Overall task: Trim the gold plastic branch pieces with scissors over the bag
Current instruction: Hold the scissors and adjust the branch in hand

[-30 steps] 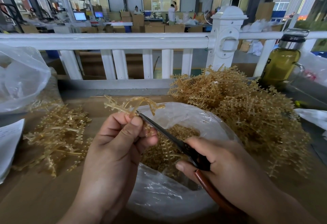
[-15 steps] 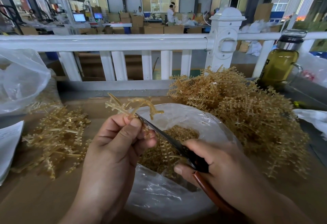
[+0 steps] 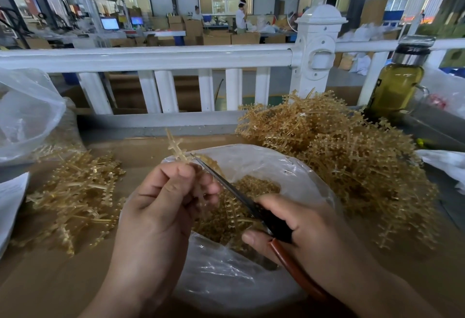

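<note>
My left hand (image 3: 161, 204) pinches a gold plastic branch piece (image 3: 177, 148) between thumb and fingers, its spiked tip sticking up above the open clear bag (image 3: 289, 166). My right hand (image 3: 299, 232) grips black scissors (image 3: 234, 192) with a brown handle; the blades look closed, their tip at the branch just above my left fingertips. Cut gold pieces (image 3: 249, 192) fill the bag below. A big pile of gold branches (image 3: 339, 156) lies to the right, a flatter pile (image 3: 78, 194) to the left.
A white railing (image 3: 176, 58) runs across behind the cardboard-covered table (image 3: 50, 287). A glass bottle of yellow-green liquid (image 3: 397, 83) stands at the back right. Another clear bag (image 3: 25, 114) sits at the left, white paper (image 3: 10, 199) below it.
The curled right part of the held branch is gone; only a short spiked tip remains above my left fingers. The scissors' tip moved up toward that tip.
</note>
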The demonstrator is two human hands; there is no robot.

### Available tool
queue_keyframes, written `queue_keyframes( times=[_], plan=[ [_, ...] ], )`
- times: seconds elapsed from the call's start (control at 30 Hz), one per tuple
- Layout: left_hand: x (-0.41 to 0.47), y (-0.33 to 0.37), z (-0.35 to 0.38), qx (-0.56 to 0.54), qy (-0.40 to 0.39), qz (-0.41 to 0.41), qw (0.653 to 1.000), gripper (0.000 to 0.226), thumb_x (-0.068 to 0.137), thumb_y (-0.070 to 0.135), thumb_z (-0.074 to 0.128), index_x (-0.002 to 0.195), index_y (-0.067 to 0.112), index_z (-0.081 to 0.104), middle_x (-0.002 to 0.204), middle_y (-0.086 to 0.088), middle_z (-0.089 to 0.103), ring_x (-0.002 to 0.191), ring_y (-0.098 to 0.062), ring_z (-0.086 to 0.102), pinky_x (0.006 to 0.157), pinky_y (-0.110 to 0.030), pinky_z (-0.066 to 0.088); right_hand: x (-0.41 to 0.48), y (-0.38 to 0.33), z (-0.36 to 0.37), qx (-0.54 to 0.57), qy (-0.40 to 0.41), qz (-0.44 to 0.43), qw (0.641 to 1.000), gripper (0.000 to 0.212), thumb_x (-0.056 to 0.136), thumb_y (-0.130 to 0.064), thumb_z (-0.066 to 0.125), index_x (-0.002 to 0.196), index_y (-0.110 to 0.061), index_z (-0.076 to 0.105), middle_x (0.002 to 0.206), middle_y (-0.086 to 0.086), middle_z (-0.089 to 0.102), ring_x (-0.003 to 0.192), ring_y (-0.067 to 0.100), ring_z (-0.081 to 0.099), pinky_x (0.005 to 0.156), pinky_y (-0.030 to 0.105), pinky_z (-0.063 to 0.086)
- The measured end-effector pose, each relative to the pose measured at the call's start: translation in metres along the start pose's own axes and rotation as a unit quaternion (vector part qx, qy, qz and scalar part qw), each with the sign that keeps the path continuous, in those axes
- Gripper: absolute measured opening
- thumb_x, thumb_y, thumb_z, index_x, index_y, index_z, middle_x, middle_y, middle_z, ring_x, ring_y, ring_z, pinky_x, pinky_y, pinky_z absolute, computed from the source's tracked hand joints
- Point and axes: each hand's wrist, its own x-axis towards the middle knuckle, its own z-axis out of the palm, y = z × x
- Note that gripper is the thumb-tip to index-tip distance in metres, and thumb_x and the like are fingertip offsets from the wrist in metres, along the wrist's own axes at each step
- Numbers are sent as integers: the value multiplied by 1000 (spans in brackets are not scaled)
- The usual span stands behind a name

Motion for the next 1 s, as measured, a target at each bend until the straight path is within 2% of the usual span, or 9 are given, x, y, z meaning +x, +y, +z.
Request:
queue_keyframes(
  times=[0.1,0.23,0.33,0.4,0.5,0.57,0.7,0.83,1.0],
  plan=[
    [1,1,0,0,12,-9,1000,10,83,25,70,74,21,72,78,-6,66,72,-17,63,70,-31,53,0,0,-1,2,-5,6,1000,46,80,-72,51,100,-32,59,69,-8,59,66,9,59,60,30,48],
    [1,0,2,-41,4,-21,999,15,85,17,61,72,20,67,75,-3,61,65,-13,58,60,-23,52,1,-1,-2,24,-7,25,999,45,80,-72,54,101,-33,59,71,-7,61,65,8,60,59,25,44],
    [1,0,2,-59,-11,-21,998,14,83,14,61,72,22,65,72,-3,60,64,-12,59,59,-23,53,1,-2,-2,44,-24,41,998,51,76,-82,47,111,-47,53,80,-18,65,71,0,62,77,33,47],
    [1,-1,1,-58,-14,-25,998,16,83,14,62,70,23,65,71,-1,62,65,-12,61,60,-23,54,0,-3,-1,37,-36,40,998,55,71,-87,41,115,-55,45,92,-26,63,79,-6,61,82,33,46],
    [1,1,0,-46,-20,-34,998,15,78,25,80,71,25,66,72,1,65,69,-11,65,65,-24,56,0,-3,-1,11,-40,29,999,59,71,-86,40,119,-53,41,106,-27,61,90,-9,60,79,20,48],
    [1,1,-1,-41,-33,-39,998,25,68,33,89,73,25,66,76,2,66,73,-11,65,67,-24,56,1,-1,0,10,-41,22,999,56,74,-82,43,118,-48,43,109,-26,58,91,-7,60,80,17,49],
    [-1,2,3,-38,-37,-38,998,16,76,18,79,68,25,67,73,4,63,70,-10,62,64,-22,54,0,2,1,-13,-28,-8,999,49,81,-76,48,116,-41,46,102,-23,56,86,-3,58,82,15,43],
    [-2,3,6,-25,-37,-44,998,17,77,16,78,67,24,68,71,3,62,68,-10,60,62,-21,52,1,2,1,-23,-21,-25,999,43,84,-72,51,113,-40,49,94,-22,54,81,-2,57,71,14,43],
    [-3,1,6,-17,-37,-49,998,9,75,13,77,76,20,72,79,-5,65,68,-12,60,61,-21,52,1,2,0,-24,-2,-45,999,40,84,-69,53,110,-38,53,76,-21,52,73,-2,56,59,11,38]
  ],
)
